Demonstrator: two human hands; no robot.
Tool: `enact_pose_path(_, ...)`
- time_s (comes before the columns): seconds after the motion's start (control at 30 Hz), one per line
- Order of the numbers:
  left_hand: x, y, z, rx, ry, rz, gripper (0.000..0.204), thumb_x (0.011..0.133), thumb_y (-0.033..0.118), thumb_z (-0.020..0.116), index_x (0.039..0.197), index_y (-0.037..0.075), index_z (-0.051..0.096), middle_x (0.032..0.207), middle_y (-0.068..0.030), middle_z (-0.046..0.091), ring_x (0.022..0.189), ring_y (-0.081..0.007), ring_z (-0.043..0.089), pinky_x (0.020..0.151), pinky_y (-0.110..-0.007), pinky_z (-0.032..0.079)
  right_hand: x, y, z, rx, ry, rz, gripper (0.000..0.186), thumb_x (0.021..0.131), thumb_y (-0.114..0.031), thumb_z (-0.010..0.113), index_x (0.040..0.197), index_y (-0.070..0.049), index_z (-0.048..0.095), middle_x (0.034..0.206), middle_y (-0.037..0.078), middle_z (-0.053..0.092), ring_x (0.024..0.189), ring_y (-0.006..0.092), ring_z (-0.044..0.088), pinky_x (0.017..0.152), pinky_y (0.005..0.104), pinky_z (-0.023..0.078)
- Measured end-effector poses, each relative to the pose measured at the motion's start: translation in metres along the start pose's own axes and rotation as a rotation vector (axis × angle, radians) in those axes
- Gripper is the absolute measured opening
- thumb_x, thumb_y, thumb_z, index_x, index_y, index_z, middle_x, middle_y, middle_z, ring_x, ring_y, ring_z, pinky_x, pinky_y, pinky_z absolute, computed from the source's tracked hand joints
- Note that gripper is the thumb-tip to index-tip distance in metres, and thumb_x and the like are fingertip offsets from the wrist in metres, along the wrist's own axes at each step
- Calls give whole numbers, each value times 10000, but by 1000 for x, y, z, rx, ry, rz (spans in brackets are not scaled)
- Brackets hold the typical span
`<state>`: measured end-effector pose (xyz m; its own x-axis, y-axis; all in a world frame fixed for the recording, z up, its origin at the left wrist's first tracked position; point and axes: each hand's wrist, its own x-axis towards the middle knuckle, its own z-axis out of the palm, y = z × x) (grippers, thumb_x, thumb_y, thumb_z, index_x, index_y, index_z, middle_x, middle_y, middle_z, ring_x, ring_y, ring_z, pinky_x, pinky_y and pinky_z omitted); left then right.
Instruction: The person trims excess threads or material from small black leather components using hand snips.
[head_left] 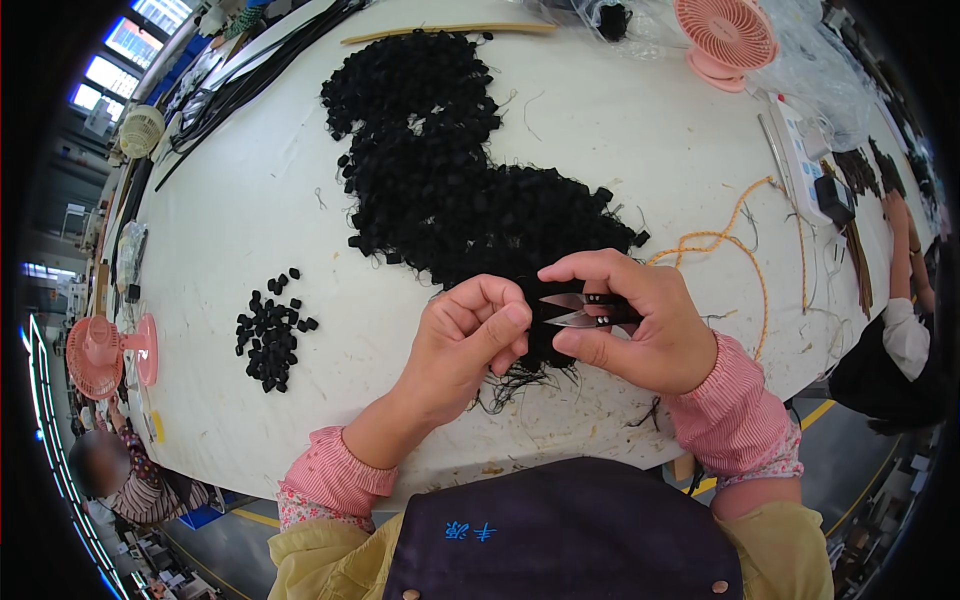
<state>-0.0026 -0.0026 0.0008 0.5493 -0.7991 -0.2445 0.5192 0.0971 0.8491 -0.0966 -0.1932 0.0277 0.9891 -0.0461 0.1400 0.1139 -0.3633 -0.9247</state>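
Dark apron (560, 540) up close; left hand (472, 335) pinched, can't tell on what, right hand (648, 322) holding snips (580, 319). Pile (268, 342) left of them looks done; way bigger heap (420, 190) beyond doesn't.

A broad white table (240, 215) fills the room's middle. Bright windows (133, 42) show beyond its far left corner, and white strip lights (46, 430) line up past its left edge. Grey floor (845, 455) with yellow lines (819, 412) shows below its near right corner.

2 pink fans (722, 28); white power strip (797, 160) with black adapter (834, 200), orange cord (722, 236) nearby.
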Motion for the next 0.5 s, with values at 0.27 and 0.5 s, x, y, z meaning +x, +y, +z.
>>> enact_pose_path(0.27,2,-3,1,-170,-2,19,104,946,159,578,962,62,542,736,1,575,594,-41,480,536,-174,380,1,12,6,43,-15,-2,319,789,-124,729,1080,-68,612,794,28,630,690,74,573,647,213,476)
enact_pose_path(0.5,2,-3,2,-183,-7,39,119,944,166,583,971,60,537,746,-4,581,606,-54,501,547,-186,400,-2,13,13,56,-60,19,345,724,-41,768,1037,-31,624,861,49,653,741,90,626,682,208,485)
